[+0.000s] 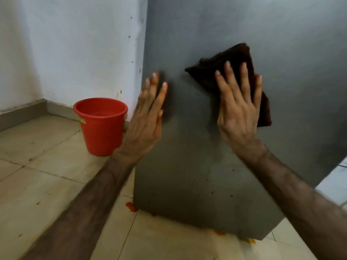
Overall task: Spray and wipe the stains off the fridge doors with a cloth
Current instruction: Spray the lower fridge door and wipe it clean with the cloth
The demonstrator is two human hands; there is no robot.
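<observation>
Fingers (228, 72) of the right hand (238, 109) lie spread and flat, pressing the dark cloth (234, 57) against the grey fridge door (206, 175) – likely to scrub – while left of the cloth the left hand (148, 117), fingers straight and close together, braces against the door's edge.

Two bare, hairy forearms, no sleeves visible.
</observation>
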